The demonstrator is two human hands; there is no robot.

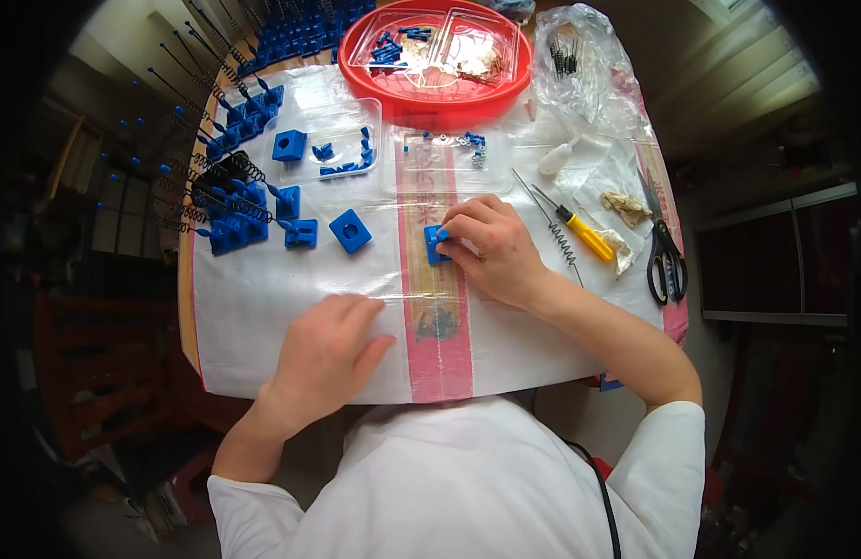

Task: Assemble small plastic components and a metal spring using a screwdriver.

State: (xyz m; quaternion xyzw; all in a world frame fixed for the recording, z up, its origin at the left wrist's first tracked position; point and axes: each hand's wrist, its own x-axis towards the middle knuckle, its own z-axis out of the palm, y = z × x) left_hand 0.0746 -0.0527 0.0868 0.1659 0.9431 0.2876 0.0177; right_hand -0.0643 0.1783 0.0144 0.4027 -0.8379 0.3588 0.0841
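My right hand (pixel 497 250) pinches a small blue plastic piece (pixel 442 235) between thumb and fingertips, over a blue square block (pixel 434 250) on the table sheet. The fingers hide part of both. My left hand (pixel 326 349) hovers nearer to me, fingers spread, holding nothing. Farther off, between the two hands, lies another blue square block (pixel 350 231) with a round hole. To its left are blue bases with black coil springs (pixel 237 224) attached. A clear plastic tray (pixel 370 149) carries a holed blue block (pixel 289 145) and several small blue parts.
A red basin (pixel 356 88) at the back holds clear boxes of small parts. On the right lie a yellow-handled screwdriver (pixel 590 238), a loose spring (pixel 561 244) and black scissors (pixel 668 265). A plastic bag (pixel 593 74) sits back right. Spring-topped blue pieces crowd the back left.
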